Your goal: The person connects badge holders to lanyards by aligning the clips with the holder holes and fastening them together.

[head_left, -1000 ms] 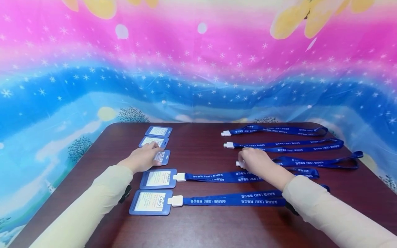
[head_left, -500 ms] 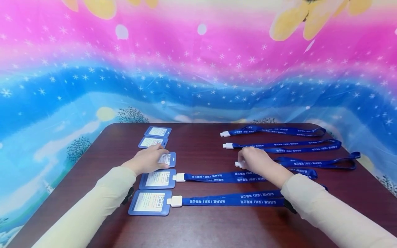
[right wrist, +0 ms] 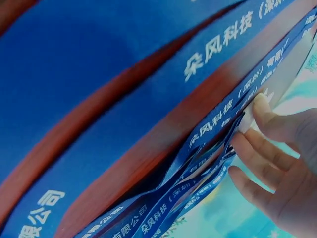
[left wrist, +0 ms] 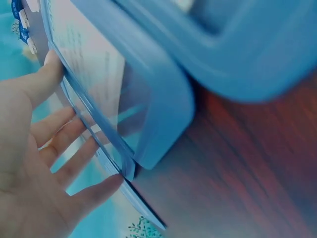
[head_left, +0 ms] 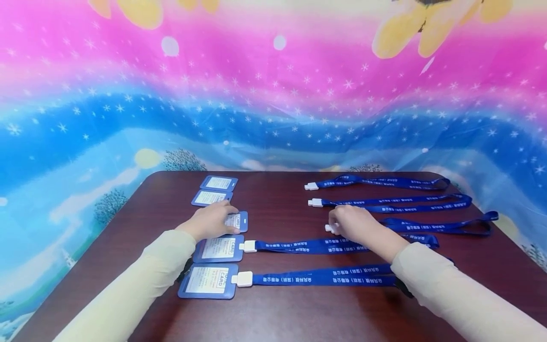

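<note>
My left hand [head_left: 210,221] grips a blue-framed badge holder [head_left: 243,222], the third from the back, thumb on its near edge and fingers on its far edge. The left wrist view shows this hand [left wrist: 44,163] with its fingers spread along the holder frames. My right hand [head_left: 356,225] pinches the white clip [head_left: 329,228] of a blue lanyard [head_left: 431,225]. In the right wrist view, thumb and fingertips of the hand [right wrist: 277,148] meet at the clip, beside the printed strap. A gap of bare tabletop separates the held holder's slot from the clip.
Two loose badge holders [head_left: 219,183] lie behind my left hand. Two more lanyards [head_left: 384,182] lie behind my right hand. Nearer, two badge holders [head_left: 207,281] are joined to lanyards [head_left: 284,277] on the brown table [head_left: 273,313]. A printed cloth [head_left: 273,95] hangs behind.
My left hand has slid the badge holder to the right across the table, toward the clip. The right hand stays at the clip, almost unmoved.
</note>
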The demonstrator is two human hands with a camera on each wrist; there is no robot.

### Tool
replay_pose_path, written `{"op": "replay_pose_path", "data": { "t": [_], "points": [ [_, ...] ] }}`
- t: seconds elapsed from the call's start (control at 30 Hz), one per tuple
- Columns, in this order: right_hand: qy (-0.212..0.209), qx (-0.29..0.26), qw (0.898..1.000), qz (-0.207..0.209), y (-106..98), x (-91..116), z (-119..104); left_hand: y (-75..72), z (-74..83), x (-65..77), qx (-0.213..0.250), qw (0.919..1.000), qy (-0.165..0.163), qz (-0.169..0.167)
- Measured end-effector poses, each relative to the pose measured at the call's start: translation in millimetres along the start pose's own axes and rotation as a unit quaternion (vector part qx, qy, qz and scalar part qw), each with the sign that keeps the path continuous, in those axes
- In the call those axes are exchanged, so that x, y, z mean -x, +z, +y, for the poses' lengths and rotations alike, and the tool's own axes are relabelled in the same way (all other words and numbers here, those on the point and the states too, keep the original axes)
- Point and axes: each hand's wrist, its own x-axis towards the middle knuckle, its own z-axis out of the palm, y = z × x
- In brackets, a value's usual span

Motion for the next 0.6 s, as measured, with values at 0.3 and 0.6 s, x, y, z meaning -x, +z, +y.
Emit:
{"op": "replay_pose_path", "data": {
  "t": [0.3, 0.6],
  "points": [
    [-0.058, 0.021, 0.998, 0.027, 5.2, 0.6, -2.3, 0.3, 2.4, 2.4, -0.014, 0.9998, -0.004, 0.015],
    [-0.129, 0.079, 0.987, 0.050, 12.3, -18.6, -30.9, -0.7, 7.2, 3.5, -0.007, 0.9998, -0.017, 0.006]
  ]
}}
